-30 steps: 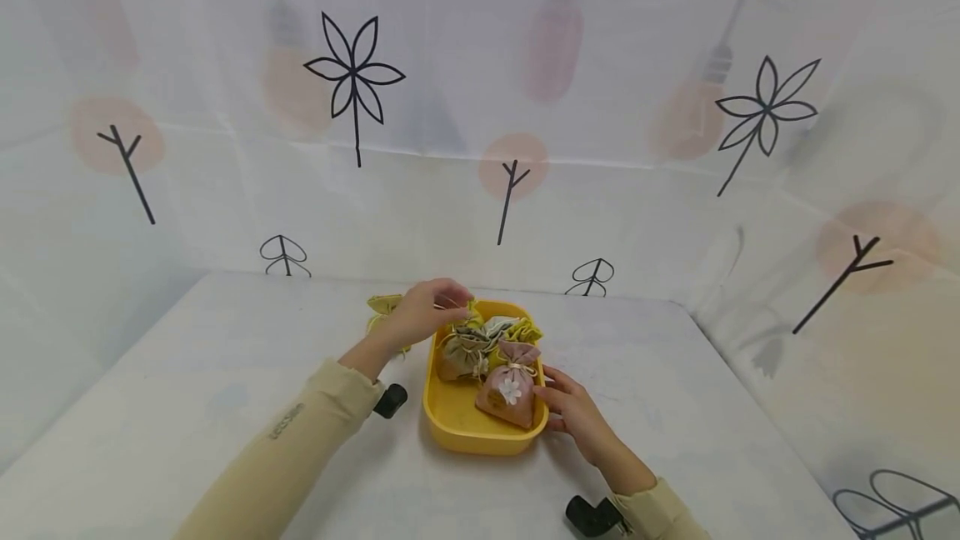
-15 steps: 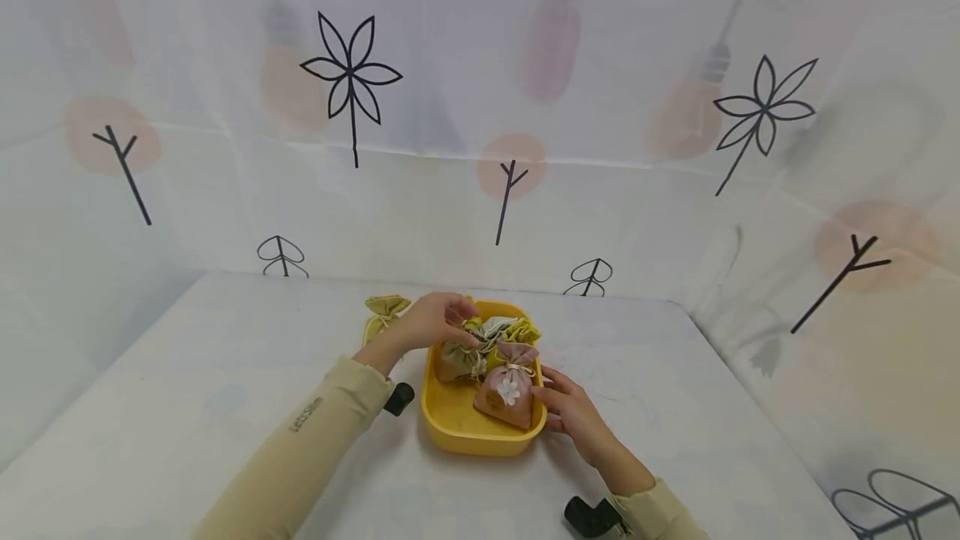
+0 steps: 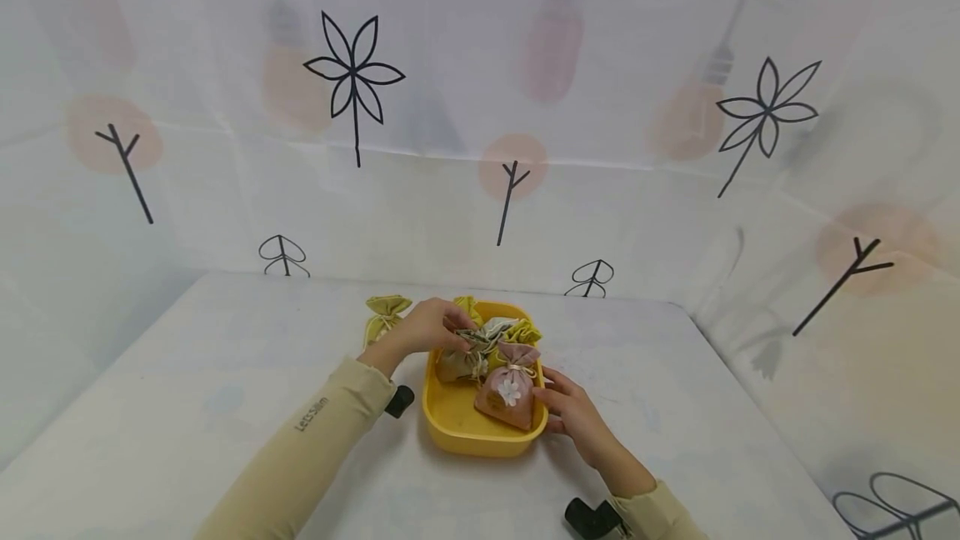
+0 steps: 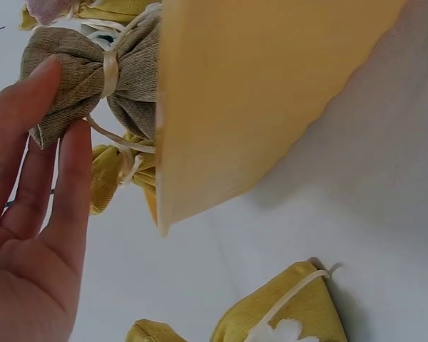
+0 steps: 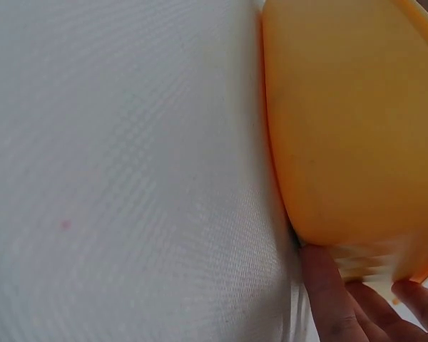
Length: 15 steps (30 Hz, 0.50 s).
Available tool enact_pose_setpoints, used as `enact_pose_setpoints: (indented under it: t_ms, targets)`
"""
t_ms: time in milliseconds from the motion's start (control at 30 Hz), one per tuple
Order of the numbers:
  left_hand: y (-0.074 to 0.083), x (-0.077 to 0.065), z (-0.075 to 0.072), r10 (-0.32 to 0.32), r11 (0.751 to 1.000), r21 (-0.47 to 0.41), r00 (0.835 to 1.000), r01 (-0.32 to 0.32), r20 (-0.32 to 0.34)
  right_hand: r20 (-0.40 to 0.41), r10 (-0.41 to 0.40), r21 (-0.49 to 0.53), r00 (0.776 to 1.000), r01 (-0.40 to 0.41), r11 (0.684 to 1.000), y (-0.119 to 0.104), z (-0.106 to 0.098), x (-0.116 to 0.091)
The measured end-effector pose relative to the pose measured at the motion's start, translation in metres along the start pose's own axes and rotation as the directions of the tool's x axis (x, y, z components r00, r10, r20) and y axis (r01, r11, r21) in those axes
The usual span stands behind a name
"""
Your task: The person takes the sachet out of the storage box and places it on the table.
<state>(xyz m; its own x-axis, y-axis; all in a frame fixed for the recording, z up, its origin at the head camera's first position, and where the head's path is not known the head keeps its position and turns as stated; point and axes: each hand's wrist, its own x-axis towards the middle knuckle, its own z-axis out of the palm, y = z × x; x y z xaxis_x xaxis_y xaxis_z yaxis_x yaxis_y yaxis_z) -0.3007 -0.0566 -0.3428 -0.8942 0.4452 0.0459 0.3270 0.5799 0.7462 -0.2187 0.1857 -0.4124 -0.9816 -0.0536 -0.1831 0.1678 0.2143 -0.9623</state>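
Observation:
My left hand (image 3: 431, 327) reaches over the left rim of a yellow plastic basket (image 3: 480, 444). In the left wrist view, its thumb and fingers pinch the gathered top of a grey-brown drawstring pouch (image 4: 75, 53), whose lower part is hidden behind the basket wall. A pink drawstring pouch (image 3: 513, 386) with a white flower leans at the basket's right side, and yellow pouches (image 3: 521, 330) lie behind it. My right hand (image 3: 576, 415) touches the basket's outer right wall, its extended fingers (image 5: 329, 299) against the base in the right wrist view.
Outside the basket on the left lies another yellow-green pouch (image 3: 386, 307), partly hidden by my left hand. A white cloth (image 3: 247, 373) covers the table. Behind stands a patterned curtain (image 3: 420, 215). Black wrist devices (image 3: 592, 517) hang by both sleeves.
My left hand has moved from the yellow pouch at the basket's back left toward the front, and now pinches the grey-brown pouch's top. The right hand keeps its place.

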Motion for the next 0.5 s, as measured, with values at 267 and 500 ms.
enact_pose_setpoints:
  t_ms: [267, 500]
  targets:
    - [-0.008, 0.002, 0.003, 0.037, 0.998, -0.043, 0.998, -0.039, -0.051, 0.005, 0.000, -0.003, 1.000, 0.000, 1.000, 0.002, -0.001, 0.002]
    - [-0.013, 0.005, 0.004, 0.055, 0.997, -0.045, 0.995, -0.059, -0.089, 0.002, 0.009, 0.013, 1.000, -0.009, 1.000, 0.001, 0.000, 0.002]
